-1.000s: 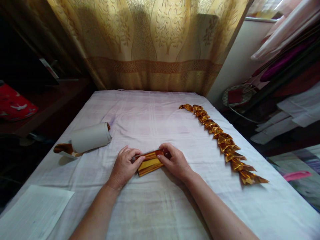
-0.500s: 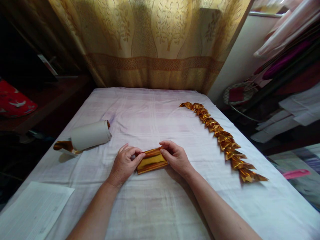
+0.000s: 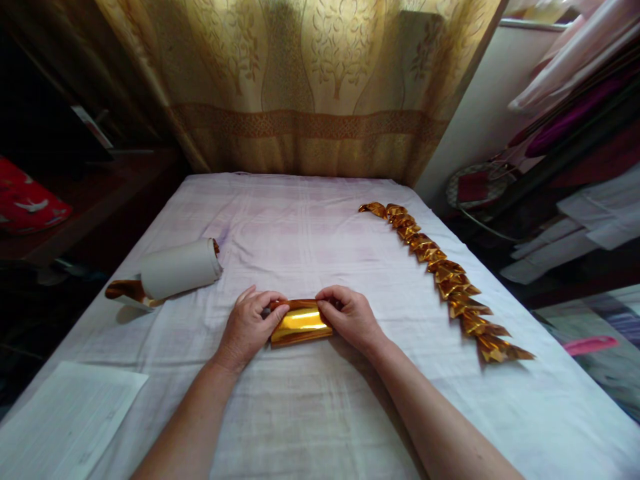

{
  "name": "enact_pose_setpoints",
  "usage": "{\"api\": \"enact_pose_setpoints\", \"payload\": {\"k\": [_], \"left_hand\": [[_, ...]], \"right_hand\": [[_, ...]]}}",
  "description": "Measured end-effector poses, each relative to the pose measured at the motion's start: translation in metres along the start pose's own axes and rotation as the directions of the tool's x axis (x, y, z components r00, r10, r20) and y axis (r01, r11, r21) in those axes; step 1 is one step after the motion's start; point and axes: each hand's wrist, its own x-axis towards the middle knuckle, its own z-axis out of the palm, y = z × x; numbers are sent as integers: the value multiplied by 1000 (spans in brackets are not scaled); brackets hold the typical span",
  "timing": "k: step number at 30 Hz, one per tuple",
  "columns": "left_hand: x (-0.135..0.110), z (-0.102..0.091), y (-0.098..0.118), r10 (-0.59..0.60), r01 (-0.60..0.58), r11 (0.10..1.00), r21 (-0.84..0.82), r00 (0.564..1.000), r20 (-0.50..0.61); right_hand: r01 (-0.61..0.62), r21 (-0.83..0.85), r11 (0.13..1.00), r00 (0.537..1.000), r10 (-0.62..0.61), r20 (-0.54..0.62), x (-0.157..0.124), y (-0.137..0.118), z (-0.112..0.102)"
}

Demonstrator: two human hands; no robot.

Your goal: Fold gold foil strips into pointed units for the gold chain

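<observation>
A shiny gold foil paper strip [image 3: 303, 325] lies across the front middle of the cloth-covered table, curved along its length. My left hand [image 3: 253, 327] pinches its left end between thumb and fingers. At the strip's right end, my right hand [image 3: 350, 317] grips the upper corner in the same way. Some fingertips of both hands are hidden behind the foil. Off to the right runs a row of folded gold foil pieces [image 3: 427, 250], lined up from the far side toward me.
A roll of white-backed gold foil [image 3: 177, 270] rests on the left, its loose end curling out. Printed paper [image 3: 70, 420] lies at the near left on the white tablecloth [image 3: 300, 227]. A gold curtain [image 3: 310, 80] hangs behind, and clothes [image 3: 595, 193] hang at the right.
The foil strip has tilted and bowed, its face now catching bright light. Its right end and my right hand have shifted slightly left. Both hands keep their hold.
</observation>
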Motion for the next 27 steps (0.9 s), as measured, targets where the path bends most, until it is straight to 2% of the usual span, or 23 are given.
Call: {"api": "enact_pose_setpoints", "payload": {"k": [4,14,19,27], "left_hand": [[0,1,0,14,-13,999,41,1000,-10],[-1,1,0,27,-27,999,35,1000,14],[-1,0,3,74,-75,990,119,997,11],[-2,-1,9,41,-48,977,207,999,35]], "right_hand": [[5,-90,996,1000,-5,-7,0,-3,0],[13,-170,985,1000,-15,-14,-1,-3,1],[76,-293,953,996,-84,-14,-1,-2,2],[99,-413,905,995,-102,14,-2,-4,5]]}}
